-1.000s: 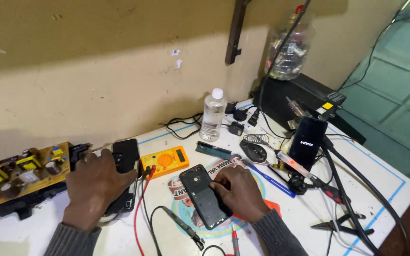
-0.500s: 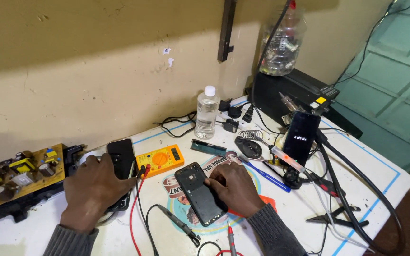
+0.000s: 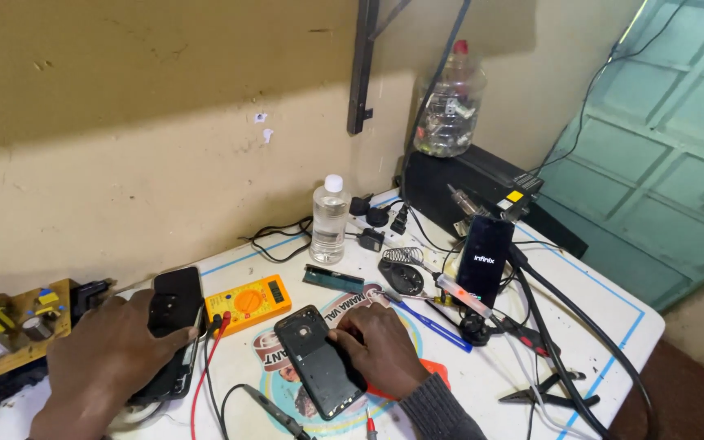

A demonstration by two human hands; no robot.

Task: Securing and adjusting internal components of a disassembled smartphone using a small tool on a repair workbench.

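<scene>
Both hands down on the white worktop (image 3: 613,314): my right hand (image 3: 380,346) grips an opened black phone (image 3: 319,371) at lower centre, my left hand (image 3: 112,358) lies flat on another dark phone (image 3: 174,305) beside the orange multimeter (image 3: 248,303).

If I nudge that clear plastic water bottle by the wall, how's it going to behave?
The water bottle stands upright, tall and narrow on a small base, so a push near its white cap would probably tip it. Its round body would likely roll, perhaps onto the black cables beside it. It looks filled, so probably heavier than it seems.
</scene>
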